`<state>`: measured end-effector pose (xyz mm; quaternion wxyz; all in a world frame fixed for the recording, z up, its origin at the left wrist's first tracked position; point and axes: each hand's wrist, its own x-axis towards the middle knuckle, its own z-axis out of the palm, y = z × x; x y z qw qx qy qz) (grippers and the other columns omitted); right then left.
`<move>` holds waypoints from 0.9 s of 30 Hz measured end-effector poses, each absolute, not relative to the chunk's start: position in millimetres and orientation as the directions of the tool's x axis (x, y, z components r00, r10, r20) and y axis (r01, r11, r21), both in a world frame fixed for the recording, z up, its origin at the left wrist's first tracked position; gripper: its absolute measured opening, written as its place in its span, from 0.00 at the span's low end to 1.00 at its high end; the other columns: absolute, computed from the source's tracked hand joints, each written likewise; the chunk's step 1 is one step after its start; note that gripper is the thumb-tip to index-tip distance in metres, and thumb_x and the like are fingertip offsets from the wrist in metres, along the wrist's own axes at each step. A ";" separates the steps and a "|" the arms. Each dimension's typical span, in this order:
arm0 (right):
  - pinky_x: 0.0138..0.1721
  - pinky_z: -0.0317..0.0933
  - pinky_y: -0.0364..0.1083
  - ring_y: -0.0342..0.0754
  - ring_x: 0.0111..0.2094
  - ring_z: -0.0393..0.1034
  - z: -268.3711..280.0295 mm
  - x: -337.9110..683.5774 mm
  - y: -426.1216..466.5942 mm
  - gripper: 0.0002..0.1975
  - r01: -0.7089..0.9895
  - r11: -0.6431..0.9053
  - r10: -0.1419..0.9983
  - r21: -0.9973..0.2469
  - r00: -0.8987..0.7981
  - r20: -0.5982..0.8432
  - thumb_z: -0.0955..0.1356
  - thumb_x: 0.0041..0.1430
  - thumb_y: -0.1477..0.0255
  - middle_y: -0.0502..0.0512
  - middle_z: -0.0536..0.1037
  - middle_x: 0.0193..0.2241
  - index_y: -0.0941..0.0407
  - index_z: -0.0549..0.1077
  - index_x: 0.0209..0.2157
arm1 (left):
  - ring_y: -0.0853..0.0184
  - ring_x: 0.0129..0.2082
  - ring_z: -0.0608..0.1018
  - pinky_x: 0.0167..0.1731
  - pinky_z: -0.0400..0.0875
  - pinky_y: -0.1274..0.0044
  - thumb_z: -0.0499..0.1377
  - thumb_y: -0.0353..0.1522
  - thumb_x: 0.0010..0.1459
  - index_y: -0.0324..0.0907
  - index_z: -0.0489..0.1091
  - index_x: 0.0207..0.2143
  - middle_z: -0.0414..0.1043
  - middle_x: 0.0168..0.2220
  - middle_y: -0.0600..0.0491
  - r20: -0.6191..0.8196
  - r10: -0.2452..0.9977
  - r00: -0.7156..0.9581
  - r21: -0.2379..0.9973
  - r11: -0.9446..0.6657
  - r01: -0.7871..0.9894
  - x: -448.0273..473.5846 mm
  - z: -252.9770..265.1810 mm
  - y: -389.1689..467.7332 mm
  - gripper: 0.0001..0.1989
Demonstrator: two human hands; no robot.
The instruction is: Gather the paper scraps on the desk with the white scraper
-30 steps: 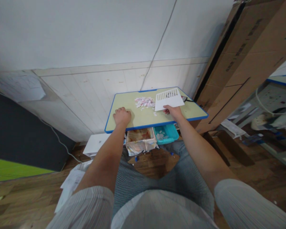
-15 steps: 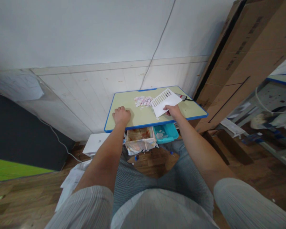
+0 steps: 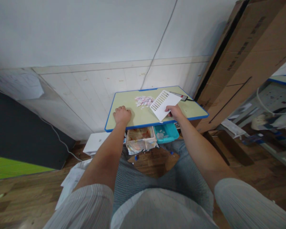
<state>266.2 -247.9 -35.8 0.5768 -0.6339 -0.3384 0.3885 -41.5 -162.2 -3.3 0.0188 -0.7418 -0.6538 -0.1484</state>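
My right hand (image 3: 173,112) pinches the lower right edge of a white card (image 3: 164,108) with a row of narrow slots along its upper left side. The card is tilted over the pale yellow tabletop (image 3: 140,120). Just left of the card lies a heap of small pinkish-white paper pieces (image 3: 144,101). My left hand (image 3: 122,115) rests on the left part of the tabletop, fingers curled under and nothing visible in them. A small white scrap (image 3: 161,122) is at the table's front edge below the card.
Behind the card lies a dark flat object (image 3: 183,97), perhaps a phone, with a cable. Under the tabletop are a cloth-lined basket (image 3: 141,144) and a turquoise bin (image 3: 173,133) holding pale pieces. A tall cardboard box (image 3: 238,60) stands right; a white box (image 3: 95,141) is left.
The card in my right hand has turned and tipped, its slotted edge shifting slightly left and its lower corner coming nearer the front edge. My left hand stays in place.
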 end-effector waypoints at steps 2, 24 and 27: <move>0.56 0.81 0.61 0.59 0.57 0.82 -36.3 266.9 -247.2 0.23 -0.022 -0.104 0.877 -0.994 0.470 -0.102 0.77 0.77 0.61 0.63 0.81 0.64 0.55 0.78 0.66 | 0.42 0.70 0.75 0.66 0.72 0.55 0.52 0.34 0.77 0.34 0.76 0.66 0.77 0.68 0.29 0.248 0.963 0.100 0.168 -0.145 0.975 -41.6 -4.3 -161.4 0.24; 0.58 0.81 0.62 0.59 0.58 0.82 -40.1 266.0 -241.6 0.22 0.047 -0.065 0.852 -0.997 0.522 -0.031 0.76 0.78 0.60 0.63 0.81 0.63 0.55 0.79 0.66 | 0.41 0.70 0.75 0.66 0.72 0.54 0.50 0.34 0.76 0.34 0.76 0.66 0.77 0.68 0.29 0.245 0.964 0.105 0.164 -0.148 0.975 -41.5 -4.1 -161.4 0.25; 0.57 0.81 0.61 0.58 0.57 0.82 -38.1 264.8 -241.4 0.22 0.040 -0.060 0.856 -0.997 0.515 -0.030 0.76 0.78 0.60 0.63 0.82 0.63 0.55 0.79 0.65 | 0.41 0.70 0.74 0.66 0.72 0.54 0.50 0.34 0.76 0.34 0.75 0.66 0.76 0.68 0.29 0.246 0.964 0.099 0.169 -0.143 0.975 -41.0 -3.2 -162.2 0.25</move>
